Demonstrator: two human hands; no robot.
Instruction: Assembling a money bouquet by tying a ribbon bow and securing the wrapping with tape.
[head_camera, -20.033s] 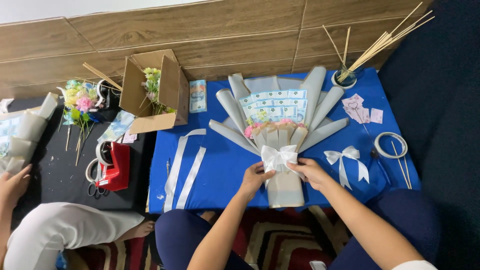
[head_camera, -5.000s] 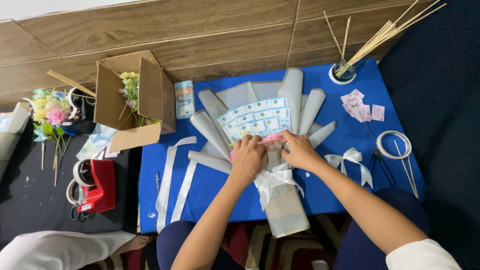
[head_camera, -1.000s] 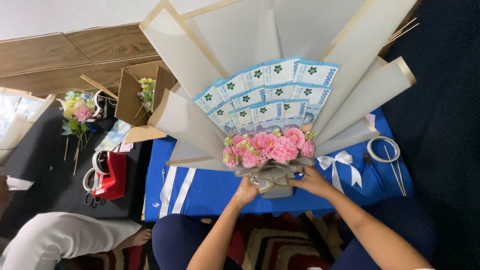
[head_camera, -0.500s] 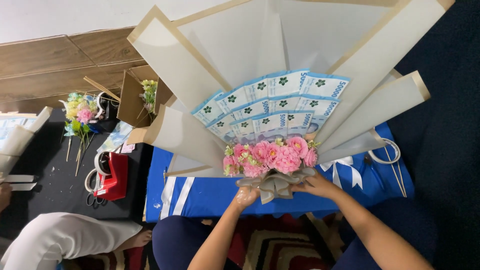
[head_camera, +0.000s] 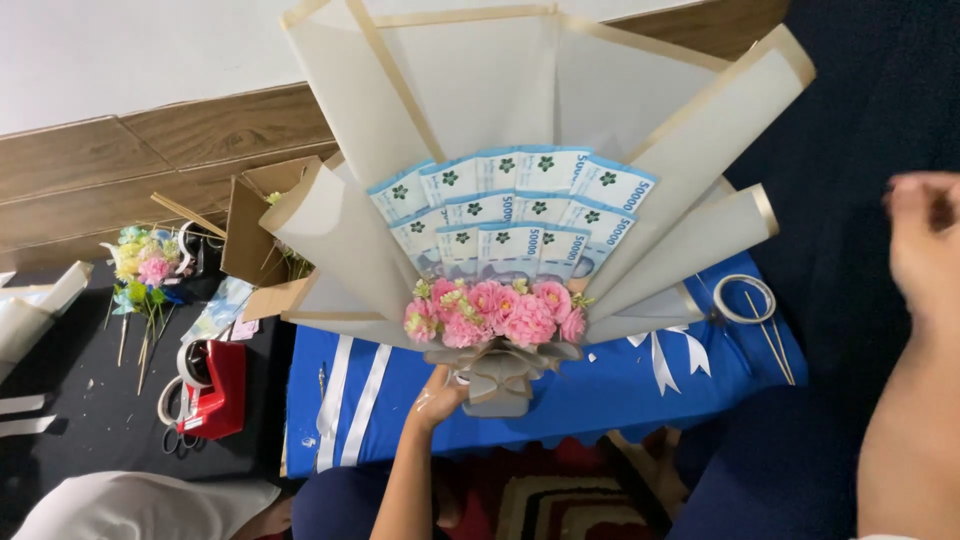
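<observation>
My left hand (head_camera: 440, 396) grips the stem of a large bouquet (head_camera: 520, 200) and holds it upright above the blue table (head_camera: 600, 395). The bouquet has cream wrapping paper fanned out wide, several blue banknotes (head_camera: 510, 220) arranged in rows, pink flowers (head_camera: 495, 312) below them and a grey bow (head_camera: 500, 368) at the neck. My right hand (head_camera: 925, 245) is off the bouquet, raised at the right edge of the view, blurred and holding nothing that I can see.
White ribbon strips (head_camera: 350, 400) and a white bow (head_camera: 668, 355) lie on the blue table, with a tape ring (head_camera: 742, 298) and thin sticks at the right. A cardboard box (head_camera: 255, 240), small flowers (head_camera: 140, 270) and a red tape dispenser (head_camera: 210, 390) sit at the left. A white sleeve (head_camera: 140, 505) shows bottom left.
My right hand has let go of the bouquet's stem and moved away to the right. The bouquet now stays up in my left hand alone.
</observation>
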